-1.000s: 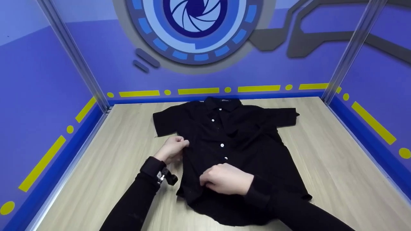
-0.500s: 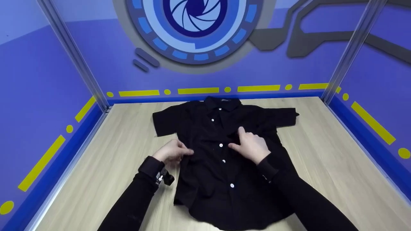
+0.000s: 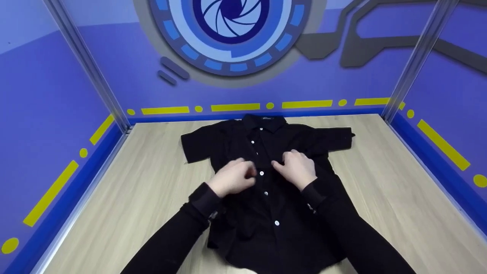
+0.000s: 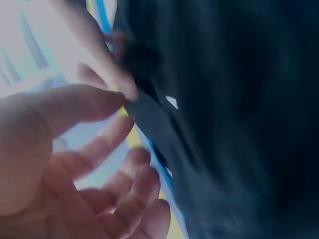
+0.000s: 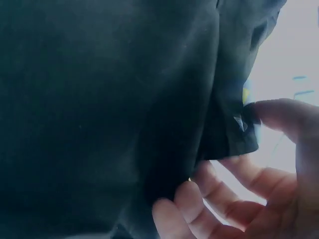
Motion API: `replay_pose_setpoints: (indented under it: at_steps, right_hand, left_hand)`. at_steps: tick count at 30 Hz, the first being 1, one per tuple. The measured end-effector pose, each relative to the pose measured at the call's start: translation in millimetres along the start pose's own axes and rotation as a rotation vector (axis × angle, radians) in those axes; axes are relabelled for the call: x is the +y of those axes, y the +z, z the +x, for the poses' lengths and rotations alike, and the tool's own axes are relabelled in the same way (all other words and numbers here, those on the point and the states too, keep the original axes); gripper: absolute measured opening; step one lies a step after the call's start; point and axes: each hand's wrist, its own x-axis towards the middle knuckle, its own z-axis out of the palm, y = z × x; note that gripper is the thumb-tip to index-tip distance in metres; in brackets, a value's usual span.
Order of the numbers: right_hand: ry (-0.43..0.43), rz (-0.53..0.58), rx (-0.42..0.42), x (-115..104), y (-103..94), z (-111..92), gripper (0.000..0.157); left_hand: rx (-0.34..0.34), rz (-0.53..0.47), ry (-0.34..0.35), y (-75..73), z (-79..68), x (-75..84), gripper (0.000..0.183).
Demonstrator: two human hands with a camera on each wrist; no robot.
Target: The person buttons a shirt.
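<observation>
A black short-sleeved shirt [image 3: 251,236] with white buttons lies front up, its collar [image 3: 264,123] at the far side. My left hand [image 3: 235,178] is over the shirt's chest, left of the button line. In the left wrist view, its thumb and loosely bent fingers [image 4: 142,191] are apart, with no cloth between them. Right of the buttons, my right hand [image 3: 296,169] holds the chest part of the shirt. The right wrist view shows the thumb at the edge of a fold of cloth [image 5: 234,134] and the fingers under it.
The shirt rests on a light wood table [image 3: 395,198]. Blue printed panels [image 3: 342,83] stand at the back and both sides, joined by metal posts [image 3: 411,57]. The left sleeve [image 3: 196,146] and right sleeve [image 3: 335,139] spread outward.
My right hand has gone from the lower front up to the chest, and the lower front now lies flatter. The left hand has left the shirt's side edge and moved right, towards the buttons.
</observation>
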Motion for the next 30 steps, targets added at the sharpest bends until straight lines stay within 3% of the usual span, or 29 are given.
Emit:
replay_pose_setpoints:
  at_steps: [2, 5, 8, 11, 13, 15, 18, 20, 25, 30]
  right_hand:
    - [0.034, 0.025, -0.018, 2.1, -0.4, 1.3, 0.034]
    - [0.098, 0.149, -0.123, 7.8, -2.7, 2.7, 0.022]
    - [0.204, 0.503, -0.280, 17.4, -3.9, 4.8, 0.012]
    - [0.336, 0.900, -0.391, 30.2, 0.1, 6.6, 0.019]
    - [0.400, 1.074, -0.427, 39.1, 4.7, 6.3, 0.024]
    - [0.434, 1.179, -0.427, 45.8, 9.5, 5.9, 0.028]
    - [0.442, 1.281, -0.412, 53.9, 15.4, 4.1, 0.036]
    - [0.439, 1.326, -0.398, 56.5, 17.6, 3.3, 0.040]
    - [0.441, 1.381, -0.396, 57.4, 19.4, 2.4, 0.038]
    - [0.438, 1.395, -0.386, 56.2, 19.9, 2.7, 0.036]
  left_hand:
    - [-0.040, -0.003, 0.064, 1.1, 7.8, 12.3, 0.021]
    - [-0.128, -0.029, 0.108, 7.6, 17.8, 22.3, 0.028]
    - [-0.207, 0.001, 0.123, 18.1, 22.2, 27.1, 0.031]
    - [-0.243, 0.074, 0.111, 29.9, 22.1, 29.4, 0.030]
    - [-0.227, 0.108, 0.085, 37.6, 21.4, 29.7, 0.029]
    - [-0.158, 0.118, 0.051, 44.0, 21.0, 29.6, 0.026]
    - [-0.030, 0.100, -0.008, 51.7, 22.3, 30.1, 0.020]
    - [0.018, 0.099, -0.060, 54.4, 23.4, 30.7, 0.021]
    - [-0.038, 0.132, -0.209, 55.9, 23.5, 33.9, 0.030]
    - [-0.048, 0.208, -0.263, 59.0, 23.1, 38.2, 0.020]
